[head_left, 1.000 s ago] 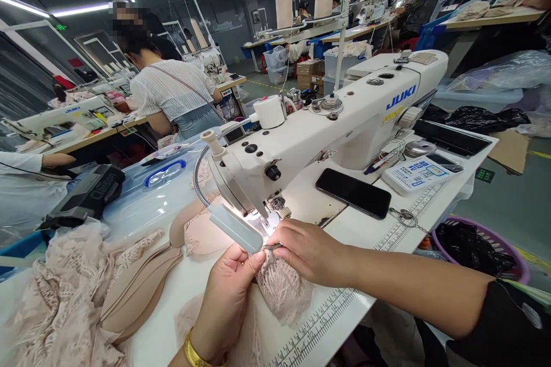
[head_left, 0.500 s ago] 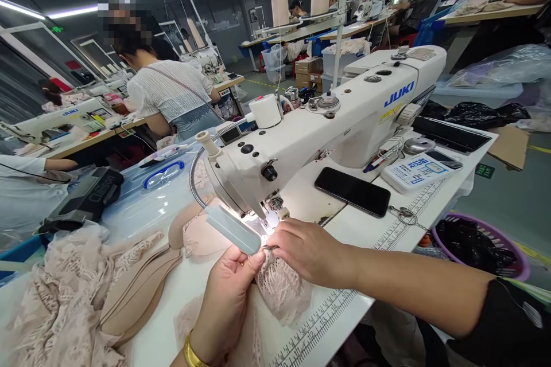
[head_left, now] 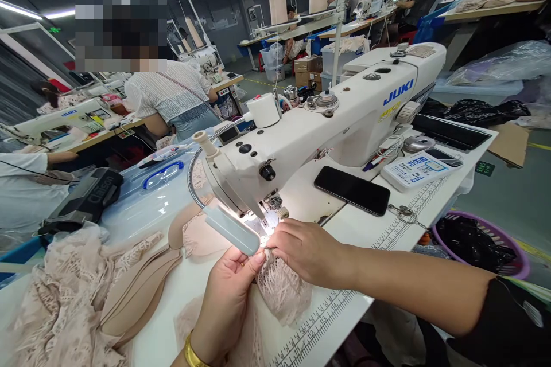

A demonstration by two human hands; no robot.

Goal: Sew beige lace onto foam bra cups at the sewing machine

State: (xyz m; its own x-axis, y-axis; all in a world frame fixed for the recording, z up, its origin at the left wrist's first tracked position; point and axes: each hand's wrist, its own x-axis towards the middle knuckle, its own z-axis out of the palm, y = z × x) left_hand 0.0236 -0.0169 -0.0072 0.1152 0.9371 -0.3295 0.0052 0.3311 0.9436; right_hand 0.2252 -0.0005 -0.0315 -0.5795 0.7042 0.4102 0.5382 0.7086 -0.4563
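Observation:
Pale pink lace fabric (head_left: 284, 292) hangs from my fingers over the table's front, just below the needle area of a white sewing machine (head_left: 301, 137). My left hand (head_left: 230, 281), with a gold bracelet at the wrist, pinches the lace's upper edge between thumb and forefinger. Close beside it, my right hand (head_left: 307, 252) is closed on the same edge; its fingertips are partly hidden, and a small dark bit shows between the hands. A grey lamp head (head_left: 232, 230) on a bendy metal neck lights the spot and covers part of the left fingertips.
Left of my hands lie beige foam cups (head_left: 138, 292) and a heap of lace (head_left: 64, 298). A black phone (head_left: 352, 190), a white box (head_left: 413, 169) and keys (head_left: 404, 214) rest on the right. A printed ruler (head_left: 322, 318) follows the front edge. Co-workers sit beyond.
My hands and the lace stay almost in place, with the view shifting very slightly. The co-worker ahead at the left has moved their head a little.

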